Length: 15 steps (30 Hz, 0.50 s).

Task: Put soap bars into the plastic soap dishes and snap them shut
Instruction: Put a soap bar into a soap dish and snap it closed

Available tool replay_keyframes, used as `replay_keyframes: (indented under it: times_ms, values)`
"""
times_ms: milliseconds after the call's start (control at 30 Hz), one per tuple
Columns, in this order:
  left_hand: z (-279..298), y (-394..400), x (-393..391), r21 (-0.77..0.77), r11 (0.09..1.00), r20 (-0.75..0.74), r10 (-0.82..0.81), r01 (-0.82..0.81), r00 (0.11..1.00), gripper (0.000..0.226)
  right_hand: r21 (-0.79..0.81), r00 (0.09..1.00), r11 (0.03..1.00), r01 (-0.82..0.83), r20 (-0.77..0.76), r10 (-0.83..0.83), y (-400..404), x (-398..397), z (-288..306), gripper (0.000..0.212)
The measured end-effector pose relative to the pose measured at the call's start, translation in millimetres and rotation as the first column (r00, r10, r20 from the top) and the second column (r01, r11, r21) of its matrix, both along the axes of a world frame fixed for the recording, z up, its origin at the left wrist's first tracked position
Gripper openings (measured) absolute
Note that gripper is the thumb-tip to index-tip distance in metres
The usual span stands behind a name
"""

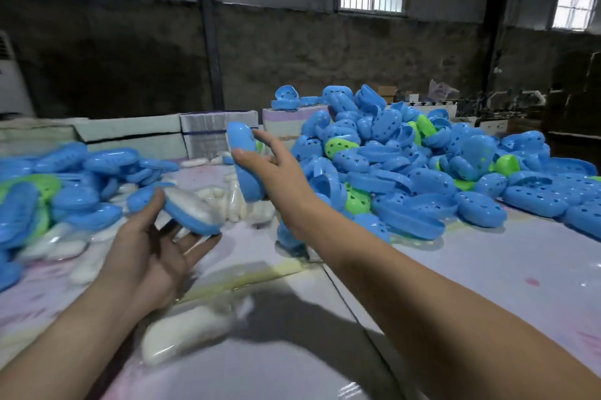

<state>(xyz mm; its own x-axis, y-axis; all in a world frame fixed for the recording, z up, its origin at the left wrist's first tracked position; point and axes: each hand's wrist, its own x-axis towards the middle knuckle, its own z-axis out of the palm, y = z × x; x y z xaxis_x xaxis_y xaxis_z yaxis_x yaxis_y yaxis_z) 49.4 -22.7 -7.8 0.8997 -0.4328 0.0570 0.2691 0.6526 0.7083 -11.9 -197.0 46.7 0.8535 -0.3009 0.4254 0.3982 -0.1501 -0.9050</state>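
Note:
My left hand is palm up and holds a blue dish half with a wrapped white soap bar lying in it; the thumb sits on its left end and the fingers support it from below. My right hand is raised above the table and holds a blue dish lid on edge, thumb on its near side and fingers behind it. The lid is above and to the right of the filled half, apart from it.
A big heap of blue and green dish halves fills the right of the table. Another pile of dishes lies at the left. Wrapped soap bars sit in the middle and one soap bar near me. White boxes stand behind.

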Motion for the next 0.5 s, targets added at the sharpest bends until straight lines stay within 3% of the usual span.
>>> replay_keyframes:
  times_ms: [167, 300, 500]
  values:
    - [5.6, -1.1, -9.4, 0.072, 0.997, 0.010, -0.027, 0.027, 1.000, 0.029, 0.029, 1.000, 0.999, -0.027, -0.011, 0.028, 28.7, 15.7, -26.7, 0.035]
    - [6.2, -3.6, -10.0, 0.116, 0.987, -0.061, -0.101, 0.107, 0.993, 0.039, -0.014, 0.996, 0.999, -0.029, -0.088, 0.028, 23.2, 19.9, -38.8, 0.022]
    - [0.5, -11.5, -12.2, 0.336, 0.933, -0.014, -0.132, 0.129, 0.991, 0.041, -0.089, 0.980, 0.993, -0.080, -0.187, 0.062, 27.2, 17.4, -40.0, 0.027]
